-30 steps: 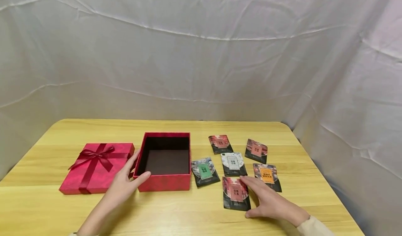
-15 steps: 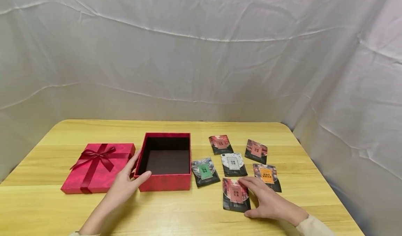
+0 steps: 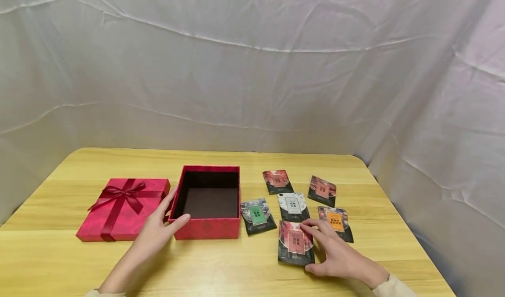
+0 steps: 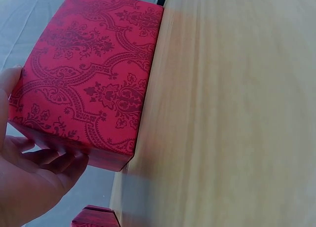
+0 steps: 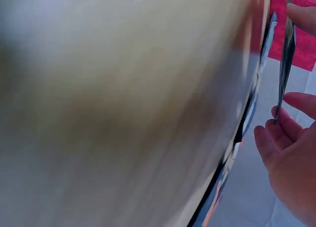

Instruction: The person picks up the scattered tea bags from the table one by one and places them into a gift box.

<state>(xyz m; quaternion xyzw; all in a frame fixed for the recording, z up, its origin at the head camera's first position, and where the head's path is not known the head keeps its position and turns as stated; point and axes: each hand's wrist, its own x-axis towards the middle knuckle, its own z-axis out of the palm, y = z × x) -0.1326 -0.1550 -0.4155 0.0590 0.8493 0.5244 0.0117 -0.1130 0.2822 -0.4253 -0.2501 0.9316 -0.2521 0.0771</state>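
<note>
My left hand [image 3: 154, 233] holds the red gift box [image 3: 207, 229] at its near left corner, fingers along the left side and thumb at the front wall. In the left wrist view the patterned box wall [image 4: 89, 74] fills the upper left, with the curled fingers [image 4: 59, 163] against it. My right hand [image 3: 339, 255] pinches a tea sachet [image 3: 296, 243] with a pink label by its right edge, between thumb and fingers. Seen edge-on in the right wrist view, that sachet [image 5: 287, 54] stands off the tabletop. The box is uncovered, its dark inside bare.
A red lid [image 3: 122, 213] with a ribbon bow lies left of the box. Other sachets lie to the right: a green-label one [image 3: 257, 216] beside the box, a white one [image 3: 293, 205], an orange-label one [image 3: 335, 222], and two red ones [image 3: 277, 181] farther back.
The pink-label sachet has come up slightly off the table in my right hand and shifted a little left. My left hand stays at the box.
</note>
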